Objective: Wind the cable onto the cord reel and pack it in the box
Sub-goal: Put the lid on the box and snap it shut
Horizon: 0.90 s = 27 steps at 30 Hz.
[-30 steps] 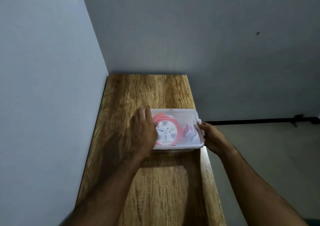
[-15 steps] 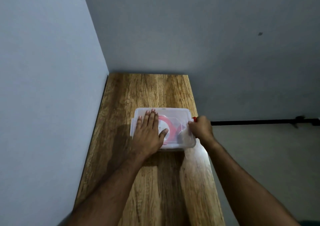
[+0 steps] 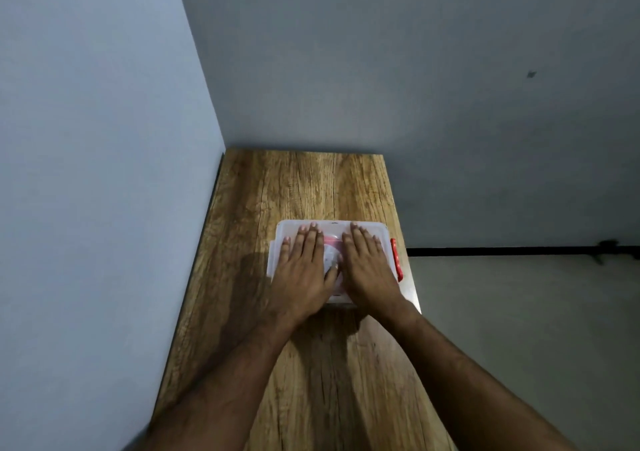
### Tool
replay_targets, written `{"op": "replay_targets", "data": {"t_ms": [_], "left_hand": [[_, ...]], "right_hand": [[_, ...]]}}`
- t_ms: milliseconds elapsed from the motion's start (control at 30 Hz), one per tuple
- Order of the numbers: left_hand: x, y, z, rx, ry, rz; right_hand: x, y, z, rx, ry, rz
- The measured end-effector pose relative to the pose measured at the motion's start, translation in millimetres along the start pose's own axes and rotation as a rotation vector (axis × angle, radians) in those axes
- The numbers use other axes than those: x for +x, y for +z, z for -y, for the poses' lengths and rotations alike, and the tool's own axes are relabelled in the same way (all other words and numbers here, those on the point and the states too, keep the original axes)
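Since half a second ago the right hand (image 3: 370,267) has left the box's end and now lies flat on the lid (image 3: 332,226) beside the left hand (image 3: 302,270); both press down with fingers straight, thumbs nearly touching; the box (image 3: 280,242) sits on the table (image 3: 304,187) near its right edge; the reel (image 3: 331,242) shows pink through the lid between the hands; a red latch (image 3: 397,259) is at the box's right end.
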State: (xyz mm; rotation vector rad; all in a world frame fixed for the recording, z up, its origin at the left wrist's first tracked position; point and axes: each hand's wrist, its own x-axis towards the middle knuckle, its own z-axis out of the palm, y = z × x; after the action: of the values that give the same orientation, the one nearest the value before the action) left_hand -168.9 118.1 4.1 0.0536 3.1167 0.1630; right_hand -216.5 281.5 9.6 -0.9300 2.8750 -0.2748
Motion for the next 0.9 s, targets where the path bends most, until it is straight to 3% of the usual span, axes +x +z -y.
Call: {"op": "replay_targets", "data": {"t_ms": [167,333,400,467,533,600,800,900], "left_hand": [[2,-6,2,-0.088,0.007,-0.036],[-1,-26,18,-0.42,-0.289,-0.365],[-1,-33,31,-0.647,-0.507,-0.292],[0,-31,46,-0.967,-0.718,-0.082],[-4,-24,56,-1.392,-0.793,0.088],[-7,-20,61,-1.594,-0.813,0.167],[-2,-11,66,-1.732,-0.878,0.151],[3,-12,62,-1.478,-0.854,-0.044]], "right_hand": [[4,1,-3,0.041,0.026,0.037],[7,6,-4,0.039,0.094,-0.006],[7,7,-4,0.036,0.09,-0.024],[6,8,-5,0.032,0.092,-0.024],[6,8,-5,0.029,0.093,-0.025],[7,8,-4,0.025,0.09,-0.029],[6,8,-3,0.014,0.092,-0.034],[6,8,-2,0.019,0.088,-0.038]]}}
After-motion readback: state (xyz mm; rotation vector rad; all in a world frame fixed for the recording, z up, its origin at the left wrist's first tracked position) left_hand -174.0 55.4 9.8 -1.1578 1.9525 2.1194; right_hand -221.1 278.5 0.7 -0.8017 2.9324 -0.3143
